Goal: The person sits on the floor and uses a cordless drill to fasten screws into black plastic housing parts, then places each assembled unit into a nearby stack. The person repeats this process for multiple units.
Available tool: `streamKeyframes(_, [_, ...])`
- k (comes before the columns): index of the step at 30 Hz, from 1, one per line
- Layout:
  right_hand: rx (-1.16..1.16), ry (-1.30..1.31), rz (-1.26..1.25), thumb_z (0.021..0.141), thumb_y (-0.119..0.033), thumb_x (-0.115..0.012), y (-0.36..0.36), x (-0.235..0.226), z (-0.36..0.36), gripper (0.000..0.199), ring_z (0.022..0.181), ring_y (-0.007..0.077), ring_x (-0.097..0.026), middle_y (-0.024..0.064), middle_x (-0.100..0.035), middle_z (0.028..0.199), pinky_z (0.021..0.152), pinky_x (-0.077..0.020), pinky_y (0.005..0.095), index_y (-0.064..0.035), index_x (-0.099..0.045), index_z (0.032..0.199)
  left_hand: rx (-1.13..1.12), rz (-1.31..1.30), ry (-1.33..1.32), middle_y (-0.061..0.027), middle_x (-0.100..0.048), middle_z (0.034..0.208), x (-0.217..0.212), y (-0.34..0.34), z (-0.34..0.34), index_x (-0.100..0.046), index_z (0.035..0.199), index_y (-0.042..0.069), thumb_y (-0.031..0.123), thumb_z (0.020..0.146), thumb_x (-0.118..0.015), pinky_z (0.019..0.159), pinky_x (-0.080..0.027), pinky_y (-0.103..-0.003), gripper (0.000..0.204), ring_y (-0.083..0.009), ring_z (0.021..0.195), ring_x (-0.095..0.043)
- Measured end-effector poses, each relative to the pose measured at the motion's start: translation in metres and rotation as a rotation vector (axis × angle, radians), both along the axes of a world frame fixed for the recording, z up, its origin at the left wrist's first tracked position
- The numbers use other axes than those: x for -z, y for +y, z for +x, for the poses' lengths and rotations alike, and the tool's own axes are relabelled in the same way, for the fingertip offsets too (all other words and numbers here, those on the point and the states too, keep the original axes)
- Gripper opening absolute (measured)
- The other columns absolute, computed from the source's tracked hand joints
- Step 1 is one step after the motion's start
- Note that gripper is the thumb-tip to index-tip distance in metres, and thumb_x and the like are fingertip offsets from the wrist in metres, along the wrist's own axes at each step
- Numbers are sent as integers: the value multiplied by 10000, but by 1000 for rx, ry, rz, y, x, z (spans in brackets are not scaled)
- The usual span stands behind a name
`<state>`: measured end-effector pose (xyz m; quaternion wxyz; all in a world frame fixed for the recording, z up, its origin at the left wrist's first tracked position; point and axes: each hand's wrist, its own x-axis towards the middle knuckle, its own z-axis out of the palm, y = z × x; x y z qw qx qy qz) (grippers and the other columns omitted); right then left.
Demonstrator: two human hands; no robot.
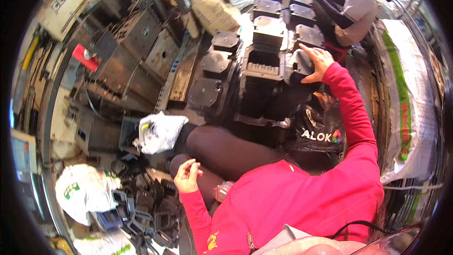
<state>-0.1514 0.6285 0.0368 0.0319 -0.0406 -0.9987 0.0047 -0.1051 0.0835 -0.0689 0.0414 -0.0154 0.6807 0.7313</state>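
Rows of stacked black plastic housings stand ahead of me. My right hand (319,65) is reached out to the right-hand row, thumb and fingers spread around the side of a black plastic housing (300,62). Just left of it sits a housing with an open top (263,64), its ribbed inside showing. Flat-faced housings (206,91) make up the left row. Above my lap hangs my left hand (188,176), fingers curled in toward the thumb; whatever may be between them is too small to tell.
Near my left knee lies a white plastic bag (161,131). Loose black frames (163,217) pile up at lower left. A black bag (315,123) sits under my right arm, large white sacks (406,99) beyond. Another person (355,9) works at far right. Metal blocks (141,33) fill the left.
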Motion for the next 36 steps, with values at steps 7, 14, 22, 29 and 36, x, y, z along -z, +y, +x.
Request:
streamKeyframes(7, [-215,198,-82,430,-215,-831,-42,-54,5,1160,1232,352,-439,147,-472,1354,1044,-352,435,-125,-305,1459,-84,14,69,-105,-674,874,-26,-21,10,-618,1056,-3,35,884,-630,563,-517,-248,176,-109,631,-611])
streamKeyframes(14, [-1007,-7,-329,430,-237,-826,-199,-25,-8,950,1178,331,-481,126,-502,1262,1063,-286,528,-105,-491,1310,-38,489,-54,-128,-661,875,-34,-34,9,-612,1056,0,54,883,-624,577,-529,-309,181,-167,676,-620])
streamKeyframes(22, [-1492,-244,-213,525,-322,-846,-322,76,-3,885,1353,343,-301,96,-410,1395,1071,-264,590,-233,-486,1328,-36,558,-469,-69,-676,895,25,6,14,-610,1037,67,60,882,-636,603,-533,-290,157,-154,757,-647])
streamKeyframes(29, [-134,-372,-1535,614,-311,-875,-277,124,35,1049,1351,357,-322,212,-380,1418,1107,-272,453,-58,-295,1450,-97,611,-516,-73,-679,899,44,-9,25,-614,1013,80,33,871,-644,557,-537,-245,153,-143,720,-646])
streamKeyframes(36, [-84,-429,-1612,626,-287,-868,-300,159,50,976,1241,264,-468,165,-477,1347,1030,-382,371,-86,-342,1423,33,553,-487,-105,-683,883,31,-11,14,-612,992,31,7,855,-658,574,-558,-258,147,-139,709,-651])
